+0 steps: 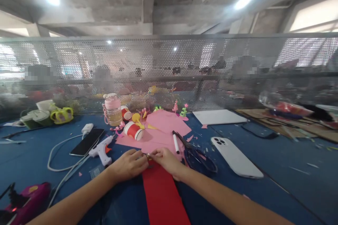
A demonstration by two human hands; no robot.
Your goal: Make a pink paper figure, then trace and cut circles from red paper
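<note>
My left hand (130, 164) and my right hand (168, 162) meet at the far end of a long red strip of paper or fabric (165, 198). Fingers of both hands are closed in a pinch, with the fingertips nearly touching. Something small and partly yellowish shows between them, too hidden to name. Pink sheets (167, 126) lie just beyond the hands. To the right of my right hand are a capped marker (175, 142) and dark-handled scissors (199, 160). A white glue gun (101, 152) rests left of my left hand.
Red-and-white paper cups (133, 131) and a pink-lidded bottle (112, 110) stand or lie behind. A black phone (87, 142) with a white cable is left, a white phone (236, 158) right. A magenta tool (30, 202) sits front left. A perforated metal screen (169, 56) borders the table.
</note>
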